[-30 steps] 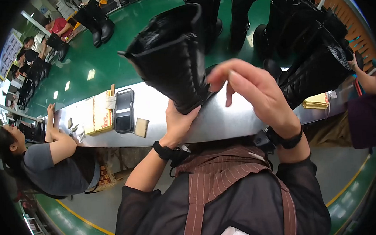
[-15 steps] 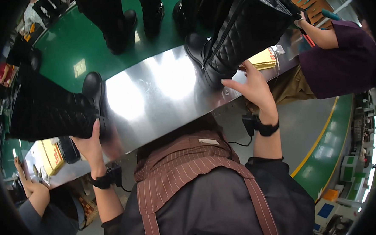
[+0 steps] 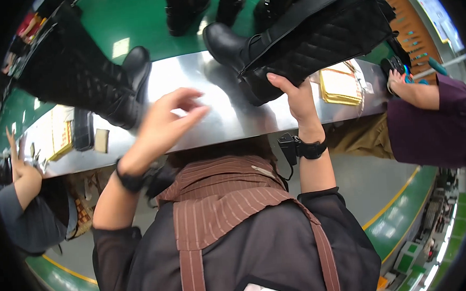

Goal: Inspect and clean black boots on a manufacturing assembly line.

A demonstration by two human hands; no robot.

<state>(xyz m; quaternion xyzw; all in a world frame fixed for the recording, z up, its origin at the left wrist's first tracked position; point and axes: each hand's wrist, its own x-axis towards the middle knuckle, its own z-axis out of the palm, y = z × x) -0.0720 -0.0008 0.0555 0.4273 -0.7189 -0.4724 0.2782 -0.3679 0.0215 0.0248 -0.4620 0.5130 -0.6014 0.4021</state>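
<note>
Silvery metal bench (image 3: 226, 119) gleams; right hand (image 3: 299, 101) clasps quilted black knee-high boot (image 3: 312, 44) near ankle; left hand (image 3: 164, 122), fingers parted, hovers beside bare metal by front edge.

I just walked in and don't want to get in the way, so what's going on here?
Someone in a brown striped apron is handling tall black boots at a metal table. Their right hand grips the quilted boot on the right near its heel. Their left hand, blurred and holding nothing visible, is beside the boot on the left. A co-worker in purple is off to the right.
</note>
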